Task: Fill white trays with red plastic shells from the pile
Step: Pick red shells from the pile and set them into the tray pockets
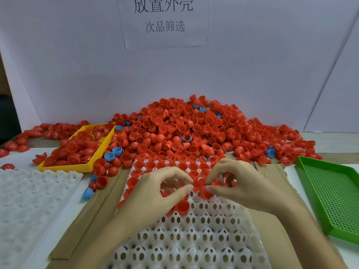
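**Seating shells, far rows filled**

The pile (194, 131) lies behind your white tray (194, 239). Your left hand (155, 193) and right hand (239, 183) both pinch one red shell (201, 188). Next, I judge, seat it in an open pocket.

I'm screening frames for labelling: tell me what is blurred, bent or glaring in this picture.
Head view: wide-angle bending curves the backboard edges; lighting is soft and even, no harsh glare; both forearms smear with motion at the bottom; the left hand, right hand and red shell they pinch look slightly soft; the pile is sharp.
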Demonstrator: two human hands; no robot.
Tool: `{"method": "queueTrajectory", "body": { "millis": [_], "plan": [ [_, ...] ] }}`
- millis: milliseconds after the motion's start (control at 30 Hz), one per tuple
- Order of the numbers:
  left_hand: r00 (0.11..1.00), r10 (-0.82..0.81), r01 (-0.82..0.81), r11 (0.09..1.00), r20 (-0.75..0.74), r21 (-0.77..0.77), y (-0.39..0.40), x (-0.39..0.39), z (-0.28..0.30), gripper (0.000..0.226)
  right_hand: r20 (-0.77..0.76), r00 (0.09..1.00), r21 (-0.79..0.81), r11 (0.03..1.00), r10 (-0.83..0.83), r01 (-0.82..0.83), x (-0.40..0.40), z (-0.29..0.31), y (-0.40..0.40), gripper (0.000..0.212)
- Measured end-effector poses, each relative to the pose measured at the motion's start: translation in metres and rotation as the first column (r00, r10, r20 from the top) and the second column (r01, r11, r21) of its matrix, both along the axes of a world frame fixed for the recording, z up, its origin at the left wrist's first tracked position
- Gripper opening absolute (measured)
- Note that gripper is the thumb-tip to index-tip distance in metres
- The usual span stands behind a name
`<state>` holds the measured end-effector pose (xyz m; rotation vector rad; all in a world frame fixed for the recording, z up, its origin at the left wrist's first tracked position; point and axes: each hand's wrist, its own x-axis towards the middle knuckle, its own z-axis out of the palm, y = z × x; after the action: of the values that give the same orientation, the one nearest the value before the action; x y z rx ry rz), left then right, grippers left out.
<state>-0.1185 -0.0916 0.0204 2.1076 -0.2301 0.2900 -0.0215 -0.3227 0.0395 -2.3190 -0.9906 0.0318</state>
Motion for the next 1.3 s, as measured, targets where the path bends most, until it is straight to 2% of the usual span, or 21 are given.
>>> {"method": "queueTrajectory", "body": {
  "millis": [100, 233, 367, 433, 500, 633, 800, 867, 967, 1100, 1200, 1300],
  "plan": [
    [0.995, -0.070, 0.066, 0.996, -0.073, -0.057, -0.010, -0.003, -0.006, 0.023, -0.006, 1.000, 0.120, 0.993, 0.002, -0.002, -0.005, -0.002, 0.009, 0.010],
    [0.999, -0.034, 0.024, 0.977, -0.041, -0.213, -0.015, 0.000, -0.008, 0.013, -0.051, 0.998, 0.195, 0.981, 0.022, -0.011, -0.011, -0.004, 0.017, 0.017],
    [0.999, -0.007, -0.006, 0.969, -0.051, -0.247, -0.007, 0.003, -0.006, 0.014, -0.188, 0.975, 0.282, 0.957, 0.123, -0.066, -0.011, -0.001, 0.017, 0.022],
    [0.998, 0.002, -0.017, 0.967, -0.059, -0.253, -0.006, 0.004, -0.007, 0.015, -0.257, 0.952, 0.323, 0.943, 0.165, -0.076, -0.012, 0.000, 0.016, 0.015],
    [0.997, 0.003, -0.023, 0.961, -0.071, -0.277, -0.005, 0.005, -0.007, 0.015, -0.273, 0.941, 0.327, 0.939, 0.201, -0.106, -0.013, 0.000, 0.015, 0.011],
    [0.997, 0.034, -0.053, 0.956, -0.069, -0.289, -0.003, 0.006, -0.008, 0.014, -0.253, 0.942, 0.288, 0.947, 0.221, -0.145, -0.013, -0.003, 0.018, 0.025],
    [0.989, 0.142, -0.151, 0.956, -0.051, -0.252, -0.003, 0.009, -0.016, 0.007, -0.115, 0.974, 0.271, 0.949, 0.195, -0.158, -0.017, -0.007, 0.025, 0.025],
    [0.984, 0.173, -0.179, 0.950, -0.045, -0.258, -0.004, 0.009, -0.019, 0.012, -0.069, 0.983, 0.260, 0.954, 0.172, -0.148, -0.019, -0.009, 0.028, 0.021],
    [0.984, 0.171, -0.176, 0.954, -0.043, -0.243, -0.005, 0.009, -0.020, 0.021, -0.025, 0.990, 0.210, 0.969, 0.137, -0.129, -0.021, -0.011, 0.030, 0.020],
    [0.984, 0.171, -0.176, 0.954, -0.041, -0.242, -0.003, 0.009, -0.017, 0.015, 0.004, 0.999, 0.117, 0.992, 0.048, -0.048, -0.019, -0.011, 0.028, 0.021],
    [0.981, 0.185, -0.181, 0.980, 0.057, -0.079, 0.000, 0.008, -0.014, 0.004, 0.014, 1.000, 0.058, 0.998, 0.009, -0.010, -0.018, -0.010, 0.025, 0.020],
    [0.986, 0.144, -0.151, 0.985, 0.079, 0.089, -0.003, 0.003, -0.012, 0.006, 0.017, 1.000, 0.044, 0.999, 0.010, -0.011, -0.018, -0.009, 0.025, 0.019]
  ]
}}
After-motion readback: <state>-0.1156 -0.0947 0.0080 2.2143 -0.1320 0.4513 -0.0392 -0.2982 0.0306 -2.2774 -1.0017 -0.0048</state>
